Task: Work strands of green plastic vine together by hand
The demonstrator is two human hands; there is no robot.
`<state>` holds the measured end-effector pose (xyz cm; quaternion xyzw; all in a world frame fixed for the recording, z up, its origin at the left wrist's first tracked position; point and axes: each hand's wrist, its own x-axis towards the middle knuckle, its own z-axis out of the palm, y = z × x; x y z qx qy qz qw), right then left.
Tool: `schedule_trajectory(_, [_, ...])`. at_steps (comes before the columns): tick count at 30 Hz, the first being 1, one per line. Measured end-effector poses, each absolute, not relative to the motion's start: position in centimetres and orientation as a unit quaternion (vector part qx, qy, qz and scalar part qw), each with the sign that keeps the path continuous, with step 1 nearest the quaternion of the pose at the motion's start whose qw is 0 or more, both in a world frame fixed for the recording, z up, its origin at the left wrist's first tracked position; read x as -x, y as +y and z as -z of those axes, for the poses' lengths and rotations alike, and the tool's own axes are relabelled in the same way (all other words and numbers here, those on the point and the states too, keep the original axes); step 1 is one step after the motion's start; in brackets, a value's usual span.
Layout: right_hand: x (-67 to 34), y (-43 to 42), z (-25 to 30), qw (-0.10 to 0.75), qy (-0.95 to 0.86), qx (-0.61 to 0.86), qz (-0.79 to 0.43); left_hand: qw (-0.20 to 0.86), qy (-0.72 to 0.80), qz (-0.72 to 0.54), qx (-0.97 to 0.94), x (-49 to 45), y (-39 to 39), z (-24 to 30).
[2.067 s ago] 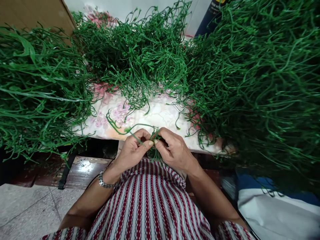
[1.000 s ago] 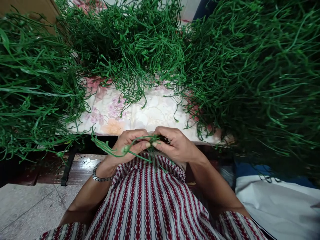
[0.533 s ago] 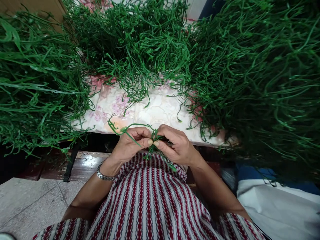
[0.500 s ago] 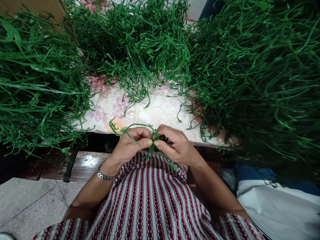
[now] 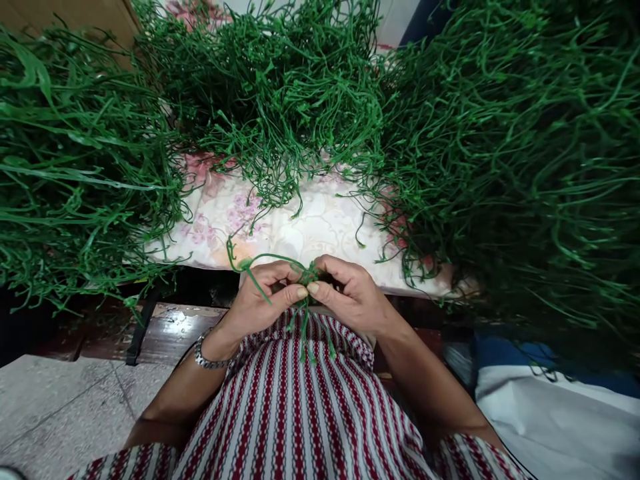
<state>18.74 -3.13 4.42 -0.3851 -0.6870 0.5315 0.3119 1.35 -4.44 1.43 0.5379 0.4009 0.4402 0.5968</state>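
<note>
My left hand (image 5: 263, 300) and my right hand (image 5: 347, 295) meet thumb to thumb over my lap, both closed on a small bunch of thin green stems (image 5: 306, 275). One stem (image 5: 240, 261) loops out to the left above my left hand. A few stem ends (image 5: 306, 333) hang down over my red and white striped garment (image 5: 300, 413). A metal watch (image 5: 205, 359) sits on my left wrist.
Big heaps of tangled green stems lie at the left (image 5: 75, 167), the back middle (image 5: 280, 93) and the right (image 5: 525, 173), on a floral cloth (image 5: 320, 230). Below it are dark wood boards (image 5: 165, 333) and a grey tiled floor (image 5: 55, 413). White fabric (image 5: 560, 427) lies at lower right.
The looped stem at the left has swung down, then up and closer to my left hand. Stem ends now hang lower over my lap. My hands stay together.
</note>
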Motion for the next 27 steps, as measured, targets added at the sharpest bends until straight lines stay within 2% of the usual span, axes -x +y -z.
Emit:
schedule_trajectory(4, [-18.7, -3.1, -3.9, 0.309, -0.615, 0.354, -0.633, 0.617, 0.378, -0.44, -0.532, -1.2, -4.2, -1.5])
schedule_trajectory(8, [-18.7, -3.1, -3.7, 0.309, -0.611, 0.364, -0.631, 0.641, 0.352, -0.423, -0.535, -1.2, -3.7, -2.3])
schedule_trajectory(13, [-19.2, -2.6, -3.8, 0.228, -0.649, 0.334, -0.644, 0.672, 0.335, -0.39, -0.533, -1.0, -3.5, -2.2])
schedule_trajectory(16, [-19.3, -2.4, -4.0, 0.204, -0.707, 0.339, -0.587, 0.651, 0.364, -0.386, -0.543, -0.8, -3.7, -1.5])
schedule_trajectory(20, [-18.9, -2.5, -4.2, 0.234, -0.763, 0.407, -0.445, 0.587, 0.422, -0.41, -0.556, -0.7, -3.9, -1.1])
schedule_trajectory(27, [-18.4, -3.8, -3.5, 0.288, -0.732, 0.459, -0.414, 0.576, 0.432, -0.416, -0.555, -1.7, -4.2, -1.9])
